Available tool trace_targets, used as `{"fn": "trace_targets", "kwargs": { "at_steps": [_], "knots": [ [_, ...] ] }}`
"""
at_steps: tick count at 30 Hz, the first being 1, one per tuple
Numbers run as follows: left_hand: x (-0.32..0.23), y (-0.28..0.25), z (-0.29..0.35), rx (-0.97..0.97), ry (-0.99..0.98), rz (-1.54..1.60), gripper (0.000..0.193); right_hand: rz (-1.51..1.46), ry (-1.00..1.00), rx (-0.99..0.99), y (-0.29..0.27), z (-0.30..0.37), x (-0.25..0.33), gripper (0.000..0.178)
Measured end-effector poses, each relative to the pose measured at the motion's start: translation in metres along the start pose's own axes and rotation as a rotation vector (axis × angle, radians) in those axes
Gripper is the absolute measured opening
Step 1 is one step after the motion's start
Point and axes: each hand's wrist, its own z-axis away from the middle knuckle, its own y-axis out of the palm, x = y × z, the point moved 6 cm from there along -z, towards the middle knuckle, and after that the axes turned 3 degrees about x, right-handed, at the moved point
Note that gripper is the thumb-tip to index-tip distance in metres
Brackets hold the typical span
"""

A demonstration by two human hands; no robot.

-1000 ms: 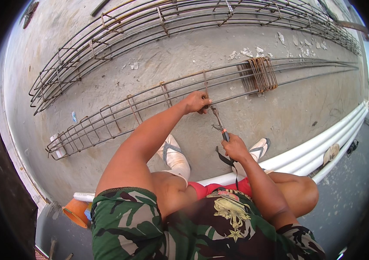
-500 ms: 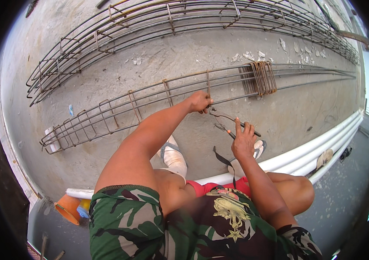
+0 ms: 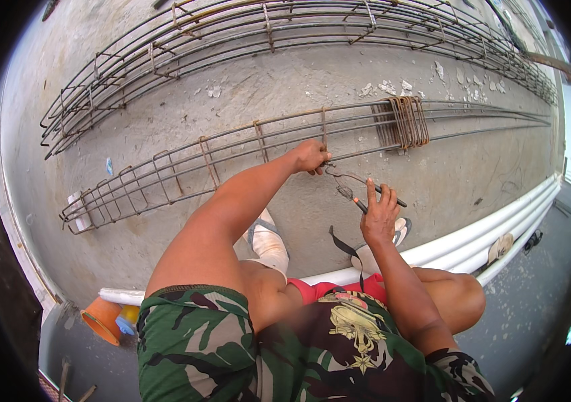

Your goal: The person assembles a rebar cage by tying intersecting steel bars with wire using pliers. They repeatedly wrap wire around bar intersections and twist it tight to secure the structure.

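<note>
At the near bar of a thin steel cage (image 3: 261, 141), the left hand (image 3: 311, 158) has its fingers closed on the steel. Just to its right and nearer the person, the right hand (image 3: 380, 213) holds pincers (image 3: 353, 176), whose handles stand apart. This cage lies on the concrete floor (image 3: 319, 234); rusty stirrups (image 3: 408, 122) are bunched around its bars. Beyond it lies a larger cage (image 3: 268, 28).

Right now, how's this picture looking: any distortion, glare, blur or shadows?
Head view: fisheye bending curves the upper rebar cage and white pipes; head view: darkness rings the rim, with a blown-out patch at lower right; head view: the camouflage shirt's upper middle looks hazy, while the pliers look fairly sharp; head view: light is soft, shadows faint.
</note>
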Motion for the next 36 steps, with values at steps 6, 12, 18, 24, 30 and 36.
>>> {"fn": "trace_targets", "kwargs": {
  "at_steps": [6,12,18,24,30,36],
  "knots": [
    [0.002,0.000,-0.001,-0.003,-0.008,0.004,0.036,-0.077,0.021,0.028,-0.001,-0.005,-0.009,0.062],
    [0.004,0.000,-0.002,-0.013,-0.006,-0.007,0.036,0.007,-0.040,0.126,-0.017,-0.006,0.008,0.032],
    [0.004,0.002,-0.004,-0.026,0.002,-0.015,0.036,-0.592,0.156,0.619,0.004,0.000,0.014,0.016],
    [0.001,0.000,0.001,-0.083,0.027,-0.088,0.034,-1.454,0.389,0.994,0.024,0.012,0.021,0.026],
    [-0.032,0.038,0.079,-0.445,0.519,-0.893,0.054,-1.743,0.401,1.155,0.037,0.015,0.015,0.030],
    [-0.046,0.110,0.051,-0.309,0.861,-1.156,0.044,-1.812,0.432,1.273,0.037,0.012,0.006,0.026]
  ]
}}
